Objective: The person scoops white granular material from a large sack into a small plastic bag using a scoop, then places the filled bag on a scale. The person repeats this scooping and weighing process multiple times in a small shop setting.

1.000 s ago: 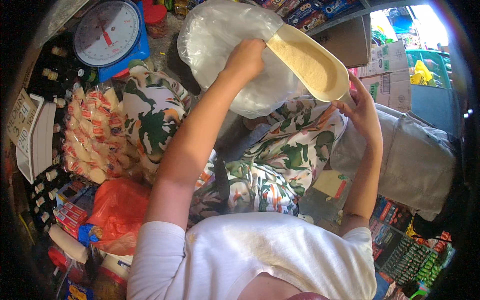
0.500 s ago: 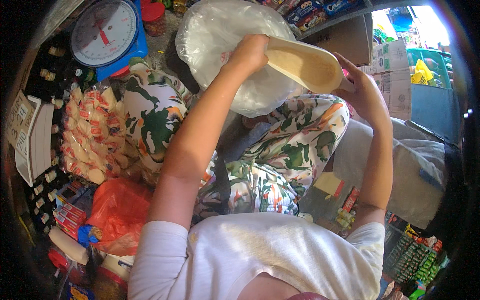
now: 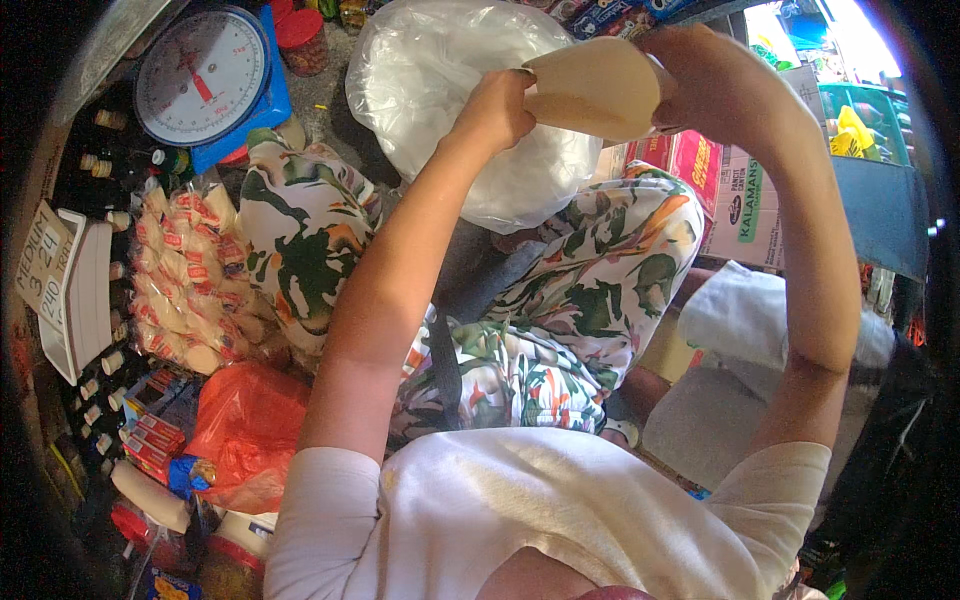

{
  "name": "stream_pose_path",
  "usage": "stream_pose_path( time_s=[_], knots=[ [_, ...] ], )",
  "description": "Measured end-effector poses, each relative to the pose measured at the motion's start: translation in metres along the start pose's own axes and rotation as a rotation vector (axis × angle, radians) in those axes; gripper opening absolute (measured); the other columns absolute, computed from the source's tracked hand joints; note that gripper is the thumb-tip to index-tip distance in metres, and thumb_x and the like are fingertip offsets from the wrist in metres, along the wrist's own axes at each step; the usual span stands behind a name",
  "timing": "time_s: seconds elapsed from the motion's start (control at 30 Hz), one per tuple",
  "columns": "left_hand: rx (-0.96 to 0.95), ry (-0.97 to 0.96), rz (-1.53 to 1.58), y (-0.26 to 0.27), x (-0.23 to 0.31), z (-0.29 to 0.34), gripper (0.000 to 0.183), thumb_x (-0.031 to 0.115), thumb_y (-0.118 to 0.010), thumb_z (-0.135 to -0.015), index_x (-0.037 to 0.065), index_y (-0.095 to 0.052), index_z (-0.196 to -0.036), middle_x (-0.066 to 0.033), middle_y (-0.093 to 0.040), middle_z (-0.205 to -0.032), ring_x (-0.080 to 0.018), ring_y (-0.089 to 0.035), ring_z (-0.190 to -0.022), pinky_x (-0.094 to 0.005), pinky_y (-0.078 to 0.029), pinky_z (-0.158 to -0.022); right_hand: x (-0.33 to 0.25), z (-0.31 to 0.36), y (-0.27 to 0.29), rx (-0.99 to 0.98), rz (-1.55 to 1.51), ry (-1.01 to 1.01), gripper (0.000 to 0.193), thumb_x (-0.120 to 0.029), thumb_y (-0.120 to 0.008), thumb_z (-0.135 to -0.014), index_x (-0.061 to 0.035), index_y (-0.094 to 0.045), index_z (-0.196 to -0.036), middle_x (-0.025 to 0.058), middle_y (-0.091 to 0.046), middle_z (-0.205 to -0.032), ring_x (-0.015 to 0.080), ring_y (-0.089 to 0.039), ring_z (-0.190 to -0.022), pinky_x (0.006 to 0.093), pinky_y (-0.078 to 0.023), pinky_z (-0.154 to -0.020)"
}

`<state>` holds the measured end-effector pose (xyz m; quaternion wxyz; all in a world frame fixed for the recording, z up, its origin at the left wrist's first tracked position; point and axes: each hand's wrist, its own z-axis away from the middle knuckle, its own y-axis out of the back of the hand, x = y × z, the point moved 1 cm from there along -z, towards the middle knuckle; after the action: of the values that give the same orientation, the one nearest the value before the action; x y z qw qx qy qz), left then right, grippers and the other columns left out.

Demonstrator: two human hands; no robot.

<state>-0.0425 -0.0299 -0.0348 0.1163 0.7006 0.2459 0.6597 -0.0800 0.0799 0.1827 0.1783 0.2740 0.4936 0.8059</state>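
Scoop (image 3: 597,90): best tilted slowly and steadily near the bag (image 3: 405,70), gripped behind by right fingers (image 3: 668,48), with left fingers (image 3: 515,116) curled at the front, exact hold impossible to tell.

In the lower left of the frame you see a red plastic bag (image 3: 248,430), with a clear pack of wrapped pieces (image 3: 190,275) above it; upper left, a red-lidded jar (image 3: 303,48); upper right, a cardboard box (image 3: 728,232) and a green basket (image 3: 866,93).

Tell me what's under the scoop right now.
The clear plastic bag shows left of the scoop and just below it. The part directly behind the scoop is covered, and the left hand hides more. Whether anything is pouring cannot be seen.
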Motion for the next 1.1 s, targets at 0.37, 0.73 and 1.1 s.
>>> stream_pose_path(
  time_s=[0.37,0.73,1.1],
  knots=[
    [0.180,-0.098,0.005,0.026,0.009,0.008,0.053,0.003,-0.067,-0.065,0.005,-0.059,-0.117,-0.0159,-0.065,-0.088,-0.0189,-0.060,-0.068,-0.0310,-0.050,-0.066,0.000,0.011,0.031,-0.024,-0.145,-0.115,0.055,-0.011,-0.077,-0.060,-0.0022,-0.058,-0.110,0.0207,-0.061,-0.104,0.0358,-0.059,-0.099,0.0391,-0.046,-0.087],
    [0.322,-0.121,0.111,0.318,0.171,0.042,0.035,-0.001,-0.046,-0.076,0.003,-0.064,-0.106,-0.0077,-0.067,-0.094,-0.0099,-0.062,-0.073,-0.0197,-0.049,-0.063,0.047,0.089,-0.102,0.527,-1.532,-0.095,0.055,-0.002,-0.063,-0.079,0.0026,-0.042,-0.129,0.0070,-0.062,-0.094,0.0104,-0.057,-0.071,0.0235,-0.045,-0.059],
    [-0.079,0.028,-0.917,0.460,0.068,0.012,0.033,0.020,-0.051,-0.090,0.008,-0.059,-0.120,-0.0016,-0.063,-0.102,-0.0090,-0.052,-0.076,-0.0238,-0.044,-0.065,-0.008,0.007,-0.169,0.343,-1.819,-0.214,0.034,-0.012,-0.064,-0.084,0.0002,-0.051,-0.113,0.0062,-0.060,-0.079,0.0099,-0.054,-0.060,0.0233,-0.044,-0.053]
  ],
)
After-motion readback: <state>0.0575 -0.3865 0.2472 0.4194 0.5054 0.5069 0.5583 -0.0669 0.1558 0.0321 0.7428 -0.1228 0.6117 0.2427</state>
